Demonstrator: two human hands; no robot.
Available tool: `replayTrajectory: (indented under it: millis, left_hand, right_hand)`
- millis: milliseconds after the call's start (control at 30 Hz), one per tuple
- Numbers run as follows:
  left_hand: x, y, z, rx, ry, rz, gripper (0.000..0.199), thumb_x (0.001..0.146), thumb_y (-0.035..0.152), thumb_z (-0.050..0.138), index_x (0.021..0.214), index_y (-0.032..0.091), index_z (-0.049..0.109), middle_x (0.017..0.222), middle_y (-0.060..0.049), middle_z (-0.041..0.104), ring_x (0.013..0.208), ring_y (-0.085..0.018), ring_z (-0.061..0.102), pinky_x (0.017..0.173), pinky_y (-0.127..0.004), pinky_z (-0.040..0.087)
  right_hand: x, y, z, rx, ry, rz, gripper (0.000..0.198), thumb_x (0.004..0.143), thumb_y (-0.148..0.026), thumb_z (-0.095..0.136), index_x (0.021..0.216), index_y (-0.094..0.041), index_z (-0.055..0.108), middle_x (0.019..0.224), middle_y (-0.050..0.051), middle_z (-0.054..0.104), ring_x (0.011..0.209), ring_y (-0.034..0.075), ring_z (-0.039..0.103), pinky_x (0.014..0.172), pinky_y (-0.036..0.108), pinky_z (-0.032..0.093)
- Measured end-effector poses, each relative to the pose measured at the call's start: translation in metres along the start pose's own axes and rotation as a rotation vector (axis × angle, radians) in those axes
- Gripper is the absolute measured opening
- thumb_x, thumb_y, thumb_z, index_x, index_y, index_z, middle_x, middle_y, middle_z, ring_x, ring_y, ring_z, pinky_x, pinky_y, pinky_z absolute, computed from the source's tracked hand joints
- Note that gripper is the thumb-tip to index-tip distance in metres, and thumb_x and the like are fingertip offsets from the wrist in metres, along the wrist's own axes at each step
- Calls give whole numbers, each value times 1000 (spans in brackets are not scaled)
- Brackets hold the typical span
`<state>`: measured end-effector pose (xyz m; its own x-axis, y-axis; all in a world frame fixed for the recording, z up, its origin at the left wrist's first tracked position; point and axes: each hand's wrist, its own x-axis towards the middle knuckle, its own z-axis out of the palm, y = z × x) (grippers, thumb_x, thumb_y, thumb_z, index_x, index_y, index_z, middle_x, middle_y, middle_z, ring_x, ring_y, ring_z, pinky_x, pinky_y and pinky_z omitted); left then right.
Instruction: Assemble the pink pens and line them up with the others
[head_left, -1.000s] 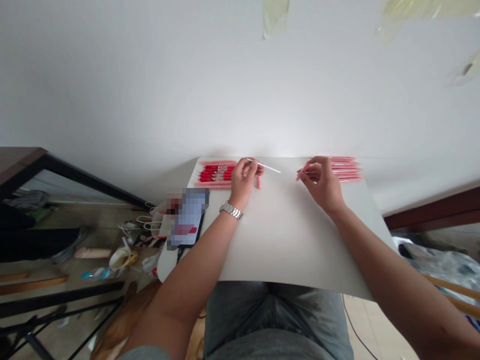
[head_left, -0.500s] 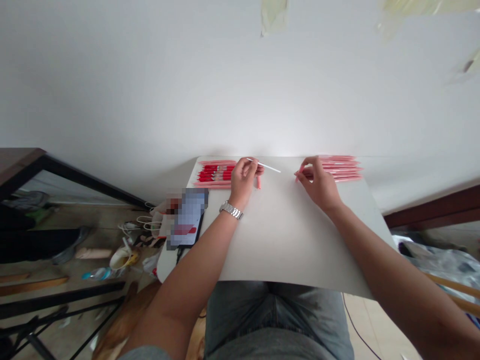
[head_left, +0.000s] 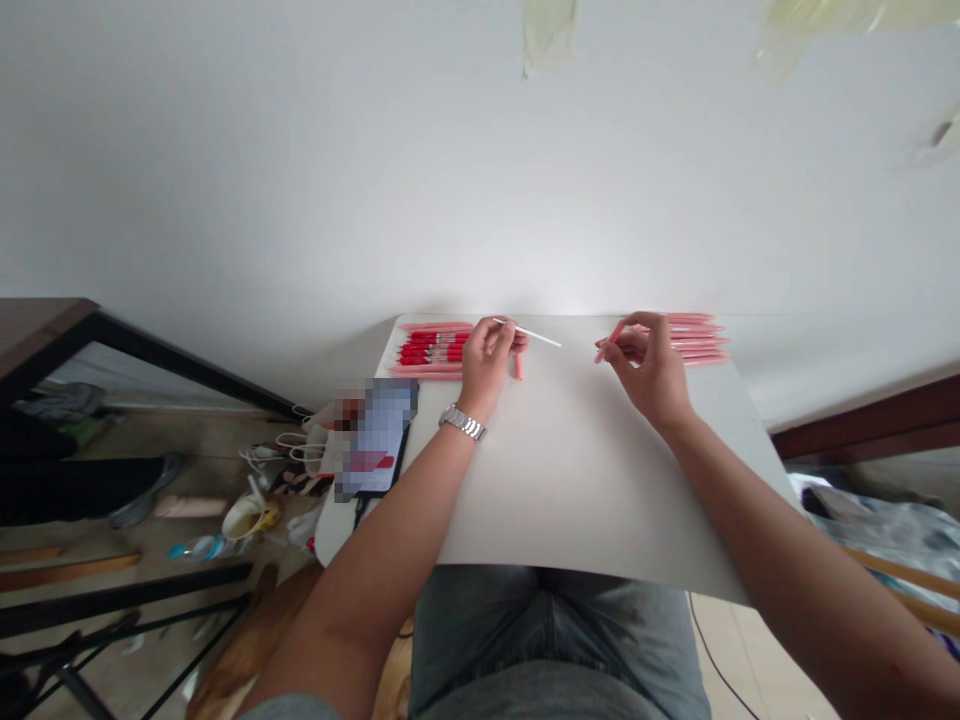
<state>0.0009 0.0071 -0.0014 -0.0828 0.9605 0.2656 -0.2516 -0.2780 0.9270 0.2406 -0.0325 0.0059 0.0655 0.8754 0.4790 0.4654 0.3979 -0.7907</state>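
The left hand (head_left: 486, 350) has thumb and fingers closed in a light pinch on a thin white stick (head_left: 538, 337), whose free end points across the gap toward the other hand. The right hand (head_left: 651, 365), its fingers curled, nips a slim pink piece (head_left: 606, 346) between thumb and forefinger, held at a slant. Stick and piece are well apart, so whatever handling these two need looks part-way through, with nothing joined between them. Just below the left fingers is a short pink part (head_left: 518, 368); whether they grip it or it lies on the white table (head_left: 577, 480) I cannot tell. Beside that hand, red pens (head_left: 431, 352) lie in a row between pink tubes (head_left: 426, 372); the pens look complete, though their full number is hidden. Beyond the right hand, more pink tubes lie side by side in a bundle (head_left: 697, 346), seemingly unhandled. A phone (head_left: 381, 435) rests at the table's left edge.
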Motion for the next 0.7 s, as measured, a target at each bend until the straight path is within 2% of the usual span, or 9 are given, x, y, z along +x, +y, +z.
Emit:
replayTrajectory:
  millis: [133, 267, 367, 467, 600, 667, 700]
  left_hand:
    - [0, 0, 0, -16, -16, 6, 32, 89, 50, 75, 95, 20, 66, 89, -4, 72, 82, -14, 73, 81, -29, 63]
    - [0, 0, 0, -26, -17, 8, 32, 89, 49, 76, 94, 20, 66, 89, -4, 72, 82, -14, 73, 81, -29, 62]
    - [0, 0, -1, -22, -17, 0, 32, 89, 50, 76, 95, 20, 66, 90, -4, 72, 83, -14, 73, 81, -28, 62]
    - [0, -1, -1, -15, -10, -1, 33, 89, 50, 76, 95, 20, 65, 89, -4, 72, 83, -14, 73, 80, -28, 62]
    - [0, -1, -1, -19, 0, -2, 33, 88, 50, 76, 94, 19, 65, 89, -4, 71, 82, -14, 73, 79, -27, 61]
    - [0, -1, -1, -19, -3, -3, 34, 88, 51, 76, 94, 19, 65, 90, -4, 72, 83, -14, 73, 80, -27, 61]
    - [0, -1, -1, -19, -6, -3, 34, 88, 51, 76, 95, 20, 65, 90, -4, 72, 83, -14, 73, 80, -28, 61]
  right_hand:
    - [1, -1, -2, -6, 30, -21, 50, 96, -51, 66, 136, -26, 50, 102, 7, 80, 92, 24, 78, 86, 44, 65]
    - [6, -5, -6, 0, 81, -55, 42, 98, -47, 64, 134, -26, 53, 106, 8, 79, 96, 24, 77, 85, 42, 65]
    - [9, -12, -10, -3, 144, -92, 48, 98, -44, 65, 140, -27, 50, 105, 8, 78, 96, 25, 76, 84, 44, 64]
    - [11, -22, -14, 47, 219, -167, 42, 99, -42, 64, 137, -29, 50, 107, 7, 77, 93, 23, 76, 81, 43, 64]
    - [11, -23, -11, 53, 327, -243, 41, 102, -42, 59, 139, -29, 48, 111, 9, 75, 103, 25, 75, 85, 47, 63]
    - [10, -15, -5, 6, 285, -217, 42, 102, -45, 60, 139, -28, 50, 110, 9, 76, 102, 25, 76, 86, 46, 63]
    - [9, -9, -2, -47, 185, -188, 40, 100, -47, 61, 134, -27, 54, 105, 8, 77, 98, 25, 77, 84, 45, 64]
